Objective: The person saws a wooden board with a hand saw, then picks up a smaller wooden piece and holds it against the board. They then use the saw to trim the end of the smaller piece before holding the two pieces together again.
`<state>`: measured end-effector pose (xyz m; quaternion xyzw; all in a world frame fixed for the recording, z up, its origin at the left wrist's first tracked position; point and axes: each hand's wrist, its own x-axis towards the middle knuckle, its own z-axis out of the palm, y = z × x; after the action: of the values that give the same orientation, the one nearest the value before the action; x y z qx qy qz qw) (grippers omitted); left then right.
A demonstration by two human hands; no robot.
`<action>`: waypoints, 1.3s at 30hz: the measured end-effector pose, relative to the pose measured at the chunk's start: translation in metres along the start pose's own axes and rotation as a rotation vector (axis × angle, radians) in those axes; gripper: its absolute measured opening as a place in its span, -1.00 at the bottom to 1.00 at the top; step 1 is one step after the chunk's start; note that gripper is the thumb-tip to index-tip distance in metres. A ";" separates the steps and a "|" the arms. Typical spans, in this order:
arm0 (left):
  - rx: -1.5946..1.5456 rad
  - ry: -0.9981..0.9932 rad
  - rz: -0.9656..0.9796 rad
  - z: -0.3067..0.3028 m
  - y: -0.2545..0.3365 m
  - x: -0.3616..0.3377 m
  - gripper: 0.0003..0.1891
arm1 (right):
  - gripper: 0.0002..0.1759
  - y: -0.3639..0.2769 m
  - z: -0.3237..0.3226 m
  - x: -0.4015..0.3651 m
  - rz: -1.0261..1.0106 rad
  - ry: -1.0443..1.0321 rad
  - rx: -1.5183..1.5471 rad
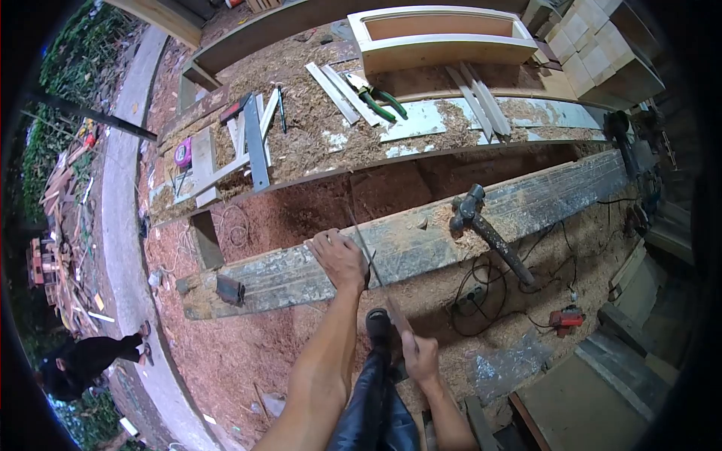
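My right hand (421,357) is wrapped around the wooden handle of a handsaw (364,244), whose thin blade shows nearly edge-on and slants up and left across a worn plank (429,248). Close beside the blade, on its left, my left hand (340,259) presses down on the plank with its fingers curled. Whatever lies under that palm is hidden. A hammer (492,237) rests on the plank to the right, its handle overhanging the near edge. Near the plank's left end sits a small dark block (230,289).
Behind the plank, a shavings-covered bench (301,154) carries pliers (376,98), a try square (256,143), a tape measure (183,153), wood strips and a wooden frame (444,49). Cables and a red tool (565,319) lie on the floor. A person (90,364) stands at far left.
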<state>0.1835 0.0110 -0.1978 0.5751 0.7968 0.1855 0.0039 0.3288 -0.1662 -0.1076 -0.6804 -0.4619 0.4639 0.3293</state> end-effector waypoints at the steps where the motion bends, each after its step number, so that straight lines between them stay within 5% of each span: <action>1: -0.011 0.021 0.020 0.002 -0.001 0.001 -0.84 | -0.43 0.008 0.000 -0.015 0.000 0.010 0.008; 4: -0.026 0.004 0.000 0.001 -0.001 0.000 -0.85 | -0.50 0.019 -0.006 -0.040 0.141 -0.071 0.001; 10: -0.011 0.007 0.001 -0.002 -0.001 0.001 -0.84 | -0.53 -0.021 0.032 0.028 0.059 -0.033 -0.034; 16: 0.021 -0.057 -0.046 0.000 -0.001 0.004 -0.80 | -0.47 0.007 0.010 -0.057 0.037 0.044 -0.037; 20: -0.009 0.069 0.021 0.001 -0.001 -0.001 -0.86 | -0.45 -0.008 0.041 0.022 -0.014 0.040 -0.018; 22: -0.015 -0.031 -0.031 -0.001 -0.001 0.000 -0.79 | -0.47 -0.017 0.042 0.042 -0.037 0.061 0.007; 30: -0.001 -0.034 -0.042 -0.001 -0.003 -0.003 -0.80 | -0.49 0.000 0.011 -0.060 0.046 0.035 -0.065; 35: 0.002 -0.010 -0.023 0.004 -0.003 -0.001 -0.80 | -0.44 -0.006 0.044 0.052 0.027 0.016 -0.008; 39: 0.001 -0.035 -0.029 0.007 -0.007 0.000 -0.80 | -0.47 -0.001 0.038 0.027 -0.072 0.056 0.048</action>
<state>0.1786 0.0116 -0.2065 0.5666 0.8049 0.1751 0.0202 0.2968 -0.1398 -0.1287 -0.6680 -0.4655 0.4435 0.3747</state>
